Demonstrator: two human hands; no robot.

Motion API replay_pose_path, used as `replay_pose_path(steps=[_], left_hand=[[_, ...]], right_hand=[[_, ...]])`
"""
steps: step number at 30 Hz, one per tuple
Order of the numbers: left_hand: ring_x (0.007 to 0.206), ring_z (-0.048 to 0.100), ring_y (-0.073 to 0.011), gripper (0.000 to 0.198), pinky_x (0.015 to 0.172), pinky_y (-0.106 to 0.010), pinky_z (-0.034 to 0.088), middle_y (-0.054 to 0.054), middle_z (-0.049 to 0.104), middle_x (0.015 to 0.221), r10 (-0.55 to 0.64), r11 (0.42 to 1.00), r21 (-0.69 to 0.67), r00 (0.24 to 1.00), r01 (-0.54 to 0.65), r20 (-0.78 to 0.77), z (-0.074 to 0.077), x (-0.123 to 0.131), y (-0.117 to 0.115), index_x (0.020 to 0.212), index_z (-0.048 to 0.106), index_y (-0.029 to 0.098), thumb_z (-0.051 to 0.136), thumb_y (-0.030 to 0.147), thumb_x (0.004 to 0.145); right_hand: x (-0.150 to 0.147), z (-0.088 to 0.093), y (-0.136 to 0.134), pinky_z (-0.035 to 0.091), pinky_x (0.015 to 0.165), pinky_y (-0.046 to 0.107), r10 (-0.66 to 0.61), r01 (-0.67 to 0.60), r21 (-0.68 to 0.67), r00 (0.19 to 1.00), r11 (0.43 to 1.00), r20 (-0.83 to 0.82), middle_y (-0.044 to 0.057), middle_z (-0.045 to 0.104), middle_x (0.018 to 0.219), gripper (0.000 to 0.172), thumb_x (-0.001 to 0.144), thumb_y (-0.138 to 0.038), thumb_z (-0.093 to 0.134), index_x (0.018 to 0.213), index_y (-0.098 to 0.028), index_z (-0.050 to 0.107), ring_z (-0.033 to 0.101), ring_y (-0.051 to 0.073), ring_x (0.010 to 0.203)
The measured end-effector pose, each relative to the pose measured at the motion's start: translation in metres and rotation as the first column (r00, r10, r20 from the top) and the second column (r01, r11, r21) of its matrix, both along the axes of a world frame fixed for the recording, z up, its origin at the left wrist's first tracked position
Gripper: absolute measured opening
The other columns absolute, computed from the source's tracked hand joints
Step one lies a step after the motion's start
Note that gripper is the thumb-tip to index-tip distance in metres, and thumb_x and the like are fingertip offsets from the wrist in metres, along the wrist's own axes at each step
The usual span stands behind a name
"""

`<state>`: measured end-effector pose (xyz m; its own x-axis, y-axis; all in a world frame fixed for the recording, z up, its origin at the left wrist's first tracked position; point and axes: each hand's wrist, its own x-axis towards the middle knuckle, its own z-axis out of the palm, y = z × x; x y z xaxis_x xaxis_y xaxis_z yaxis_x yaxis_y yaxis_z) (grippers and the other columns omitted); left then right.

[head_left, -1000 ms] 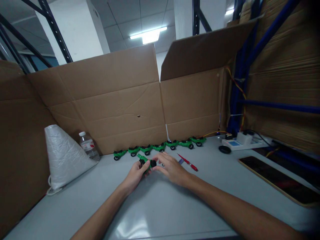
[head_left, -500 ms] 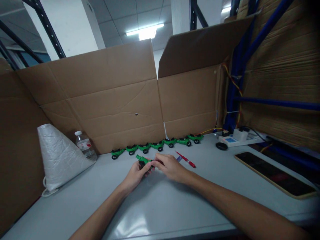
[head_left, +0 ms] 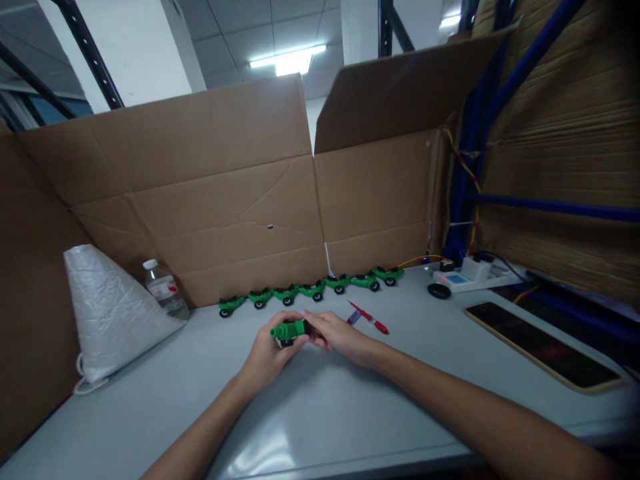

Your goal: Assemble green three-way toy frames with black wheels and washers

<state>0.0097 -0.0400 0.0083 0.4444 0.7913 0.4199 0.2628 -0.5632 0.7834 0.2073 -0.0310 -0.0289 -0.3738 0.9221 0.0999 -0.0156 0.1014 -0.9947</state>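
Observation:
A green toy vehicle with black parts (head_left: 290, 330) is held just above the table, between my two hands. My left hand (head_left: 265, 351) is closed around it, with the thumb along its near side. My right hand (head_left: 337, 335) pinches the black end at the right, and its fingertips partly cover that end. Behind my hands, several similar green toy vehicles with black wheels (head_left: 312, 291) stand in a row along the cardboard. A red pen-like tool, perhaps a screwdriver (head_left: 373, 319), lies to the right of my right hand, beside a small purplish piece (head_left: 354, 317).
A silvery padded bag (head_left: 113, 320) and a plastic bottle (head_left: 166, 290) stand at the left. At the right are a phone (head_left: 543, 347), a white power strip (head_left: 483, 275) and a round black disc (head_left: 439, 291). Cardboard walls (head_left: 225, 227) enclose the grey table (head_left: 320, 413).
The held toy has been turned, so its green body now points left and more of it shows. My right hand has shifted slightly, gripping its right end. The view has moved a little.

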Motion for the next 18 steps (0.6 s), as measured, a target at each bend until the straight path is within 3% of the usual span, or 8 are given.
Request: replay_pose_path(steps=[5,9,13,18], left_hand=[[0.094,0.065,-0.0258,0.036,0.087,-0.035,0.049,-0.008,0.072,0.103,0.041,0.998,-0.037,0.999,-0.042,-0.007,-0.008,-0.003,0.011,0.112,0.069,0.019,0.075,0.047,0.09],[0.1,0.061,-0.0227,0.038,0.09,-0.032,0.048,-0.006,0.066,0.11,-0.043,0.997,-0.057,0.999,0.045,0.032,-0.016,-0.004,0.018,0.116,0.06,0.02,0.076,0.044,0.09],[0.086,0.058,-0.017,0.036,0.08,-0.028,0.047,-0.001,0.058,0.098,-0.073,0.993,-0.092,0.996,0.077,0.047,-0.024,-0.004,0.018,0.106,0.049,0.022,0.074,0.045,0.093],[0.066,0.054,-0.0142,0.034,0.063,-0.026,0.042,0.001,0.059,0.082,-0.135,0.951,-0.274,0.989,0.144,0.055,-0.021,-0.006,0.021,0.108,0.043,0.023,0.063,0.049,0.099]], right_hand=[[0.0,0.0,0.0,0.039,0.051,0.024,-0.062,0.07,0.161,0.997,0.984,-0.05,-0.003,0.057,0.072,0.051,0.089,-0.07,0.066,0.089,-0.02,0.056,0.05,0.011,0.055],[0.006,0.004,0.0,0.052,0.068,0.029,-0.064,0.085,0.293,0.995,0.952,-0.083,0.001,0.065,0.097,0.037,0.085,-0.045,0.079,0.107,-0.022,0.06,0.063,0.015,0.077],[0.015,0.011,-0.002,0.053,0.081,0.031,-0.108,0.092,0.403,0.994,0.91,0.019,0.002,0.067,0.104,0.029,0.084,-0.024,0.077,0.109,-0.022,0.063,0.065,0.018,0.092],[0.02,0.014,-0.004,0.052,0.085,0.032,-0.137,0.087,0.482,0.988,0.872,0.071,0.002,0.067,0.109,0.028,0.083,-0.014,0.073,0.108,-0.022,0.065,0.065,0.018,0.094]])
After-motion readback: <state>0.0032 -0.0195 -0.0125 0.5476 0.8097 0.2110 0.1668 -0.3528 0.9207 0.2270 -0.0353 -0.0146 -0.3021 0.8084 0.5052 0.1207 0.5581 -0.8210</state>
